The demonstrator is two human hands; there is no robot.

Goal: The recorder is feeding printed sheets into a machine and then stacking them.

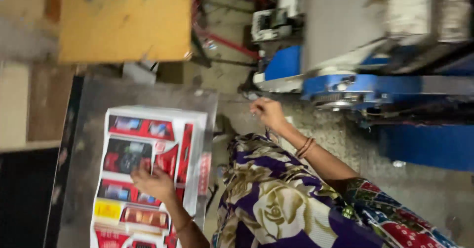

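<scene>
A stack of printed red, black and white carton sheets [148, 144] lies on a grey metal tabletop [89, 129]. My left hand [154, 181] rests flat on top of the stack, fingers spread over the print. My right hand [266, 112] is lifted away from the stack, out over the floor toward a blue and grey machine [355, 85]. Its fingers are curled together and nothing shows clearly in them. Thin bangles sit on that wrist. A purple and cream floral cloth [276, 198] covers my body between the two arms.
A yellow-brown wooden board [123, 26] lies beyond the table. The machine with its blue panels and round metal parts fills the right side. Speckled concrete floor [335, 134] lies between me and it. Red tubing and small equipment [266, 21] stand farther back.
</scene>
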